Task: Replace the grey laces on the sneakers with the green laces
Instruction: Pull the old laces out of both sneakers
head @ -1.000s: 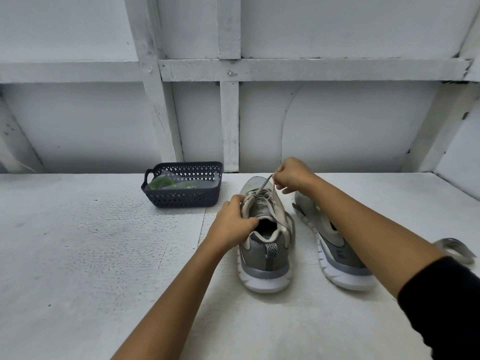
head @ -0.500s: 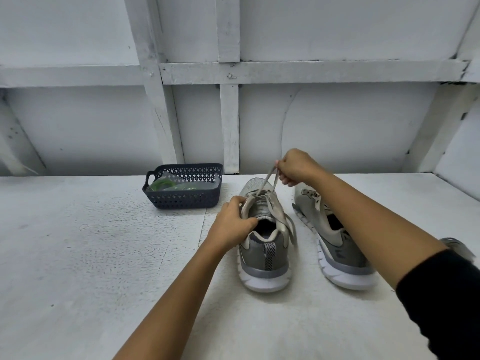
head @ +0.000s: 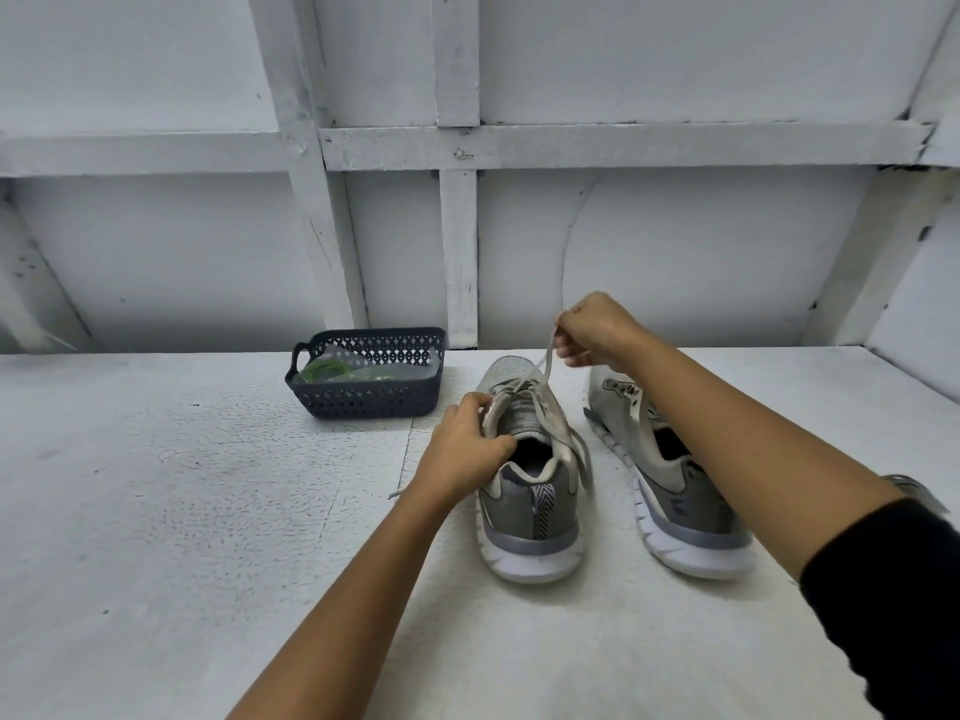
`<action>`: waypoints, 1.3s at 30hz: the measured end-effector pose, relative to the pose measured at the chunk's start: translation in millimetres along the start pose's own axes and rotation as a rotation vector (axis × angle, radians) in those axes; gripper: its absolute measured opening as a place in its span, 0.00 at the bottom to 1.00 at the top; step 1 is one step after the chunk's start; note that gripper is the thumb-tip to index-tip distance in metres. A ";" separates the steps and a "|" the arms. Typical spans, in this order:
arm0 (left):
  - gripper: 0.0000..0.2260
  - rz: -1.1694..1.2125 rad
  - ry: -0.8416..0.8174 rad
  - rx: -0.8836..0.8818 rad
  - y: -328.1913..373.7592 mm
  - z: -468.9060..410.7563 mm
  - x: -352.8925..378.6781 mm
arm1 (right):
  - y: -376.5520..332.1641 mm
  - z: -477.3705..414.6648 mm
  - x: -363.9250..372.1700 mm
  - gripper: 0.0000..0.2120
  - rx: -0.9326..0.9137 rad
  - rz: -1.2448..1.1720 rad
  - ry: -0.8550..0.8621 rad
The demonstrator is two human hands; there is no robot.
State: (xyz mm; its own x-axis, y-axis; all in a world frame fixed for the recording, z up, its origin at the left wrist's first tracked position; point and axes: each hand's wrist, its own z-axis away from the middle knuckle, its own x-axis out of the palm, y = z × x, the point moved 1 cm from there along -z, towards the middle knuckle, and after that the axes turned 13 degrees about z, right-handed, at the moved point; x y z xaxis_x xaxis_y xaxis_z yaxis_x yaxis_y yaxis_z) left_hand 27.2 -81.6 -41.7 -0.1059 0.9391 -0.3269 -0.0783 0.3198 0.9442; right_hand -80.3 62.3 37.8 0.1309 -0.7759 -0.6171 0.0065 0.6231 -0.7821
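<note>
One wide-angle view, worn on the person's head, looks forward and down across the bench (head: 156, 537) to the back wall (head: 675, 262). It sits close: the sneakers (head: 527, 517) lie within arm's reach, mid-frame.

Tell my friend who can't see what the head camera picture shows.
A person's right hand pinches a grey lace stretched up from a grey sneaker, while the left hand grips that sneaker's opening. A second sneaker stands beside it on the white table, and a dark basket behind holds green laces.
</note>
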 end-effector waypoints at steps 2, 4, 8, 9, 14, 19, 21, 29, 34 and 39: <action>0.24 -0.003 0.003 0.006 -1.1 -1.3 -0.1 | 7.0 7.9 7.3 0.16 0.044 0.179 -0.189; 0.23 -0.008 0.005 0.010 -2.6 -3.0 -0.3 | 14.7 14.3 14.5 0.17 0.048 0.335 -0.330; 0.23 -0.020 0.005 0.024 -3.0 -4.1 -0.7 | 13.1 11.2 13.7 0.16 0.017 0.255 -0.200; 0.23 -0.021 0.003 0.028 -3.3 -4.2 -0.7 | 9.6 7.2 9.7 0.16 0.019 0.193 -0.112; 0.23 -0.024 0.004 0.036 -4.9 -5.1 -1.2 | -6.2 -2.8 -12.9 0.19 0.072 -0.186 0.118; 0.23 -0.019 -0.002 0.034 -3.3 -4.5 -0.1 | 14.1 14.2 12.5 0.17 0.116 0.337 -0.286; 0.26 -0.007 -0.006 0.031 -1.3 -2.7 -0.1 | 15.0 16.4 18.0 0.14 0.071 0.403 -0.308; 0.22 -0.009 0.002 0.052 -6.0 -6.4 -0.7 | -2.4 -4.6 -13.7 0.11 0.021 -0.035 0.243; 0.21 -0.019 0.006 0.055 -6.0 -7.4 -0.2 | 9.4 7.7 4.9 0.15 0.102 0.227 -0.102; 0.21 -0.009 0.002 0.058 -4.9 -6.1 -0.2 | 12.4 19.9 21.6 0.14 0.030 0.374 -0.173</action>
State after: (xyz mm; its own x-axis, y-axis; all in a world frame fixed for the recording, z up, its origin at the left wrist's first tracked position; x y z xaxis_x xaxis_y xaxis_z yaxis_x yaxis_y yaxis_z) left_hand 21.6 -84.1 -46.6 -0.1074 0.9358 -0.3358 -0.0212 0.3355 0.9418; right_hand -57.7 55.2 16.5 0.2948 -0.4691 -0.8325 -0.0443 0.8635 -0.5023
